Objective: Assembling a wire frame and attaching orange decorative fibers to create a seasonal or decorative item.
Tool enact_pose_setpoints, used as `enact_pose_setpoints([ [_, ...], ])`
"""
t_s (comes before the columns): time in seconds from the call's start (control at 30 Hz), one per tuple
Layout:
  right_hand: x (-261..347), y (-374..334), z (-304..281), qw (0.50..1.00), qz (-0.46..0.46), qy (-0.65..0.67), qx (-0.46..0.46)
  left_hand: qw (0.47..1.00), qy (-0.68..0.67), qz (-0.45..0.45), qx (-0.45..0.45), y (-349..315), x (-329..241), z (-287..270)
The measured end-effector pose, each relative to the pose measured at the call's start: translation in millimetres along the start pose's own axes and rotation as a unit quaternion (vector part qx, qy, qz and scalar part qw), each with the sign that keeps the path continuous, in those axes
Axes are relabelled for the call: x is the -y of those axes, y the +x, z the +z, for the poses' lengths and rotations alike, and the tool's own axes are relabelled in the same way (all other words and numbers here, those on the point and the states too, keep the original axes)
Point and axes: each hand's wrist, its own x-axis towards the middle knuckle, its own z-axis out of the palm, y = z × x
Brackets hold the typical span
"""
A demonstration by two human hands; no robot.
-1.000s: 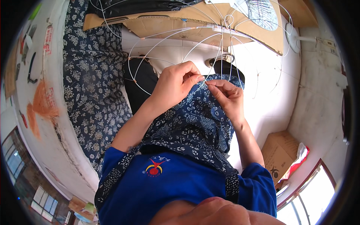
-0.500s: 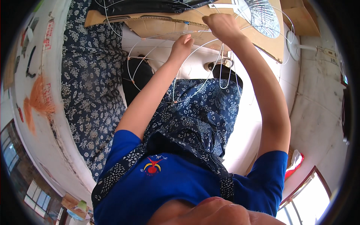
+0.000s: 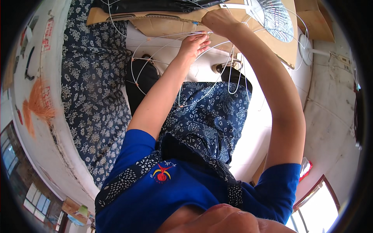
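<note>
A loose frame of thin pale wire [image 3: 134,73] arches in front of me, with small orange bindings where some wires meet. My left hand [image 3: 193,46] pinches the frame's wires at one such joint between thumb and forefinger, its other fingers loosely curled. Just beyond and to the right, my right hand [image 3: 220,22] is closed, knuckles up, close to the same joint. What its fingers hold is hidden beneath it. Loops of wire hang below my right forearm, above the dark blue patterned apron [image 3: 210,116] over my lap.
A cardboard sheet [image 3: 163,29] lies ahead, bearing black plastic [image 3: 151,7] and a hand fan [image 3: 272,19]. To the left, a white tabletop [image 3: 58,85] holds orange fibres [image 3: 40,103] and a dark hooked tool [image 3: 30,64]. Blue floral cloth [image 3: 93,77] hangs beside it.
My right hand has moved left and slightly away from me, nearer my left hand. The left fingers have opened somewhat and now reach the wire joint.
</note>
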Motion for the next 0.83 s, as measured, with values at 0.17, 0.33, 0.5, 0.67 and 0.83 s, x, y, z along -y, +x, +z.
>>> enact_pose_setpoints([
  [0.17, -2, -1, 4, 0.999, -0.014, -0.004, -0.047, 0.999, 0.046, -0.012, 0.008, 3, 1, -1],
  [0.33, -4, -5, 8, 0.995, -0.024, -0.008, -0.093, 0.988, 0.133, 0.003, 0.079, -3, -1, -3],
  [0.5, -3, -3, 9, 0.997, -0.007, 0.016, -0.073, 0.99, 0.053, -0.095, 0.085, -1, -7, -4],
  [0.67, 2, 0, 4, 0.998, -0.001, 0.027, -0.051, 0.988, 0.032, -0.132, 0.08, 5, -5, -10],
  [0.83, 6, 0, -2, 0.996, 0.046, 0.07, -0.043, 0.985, 0.044, -0.142, 0.092, 9, -5, -12],
])
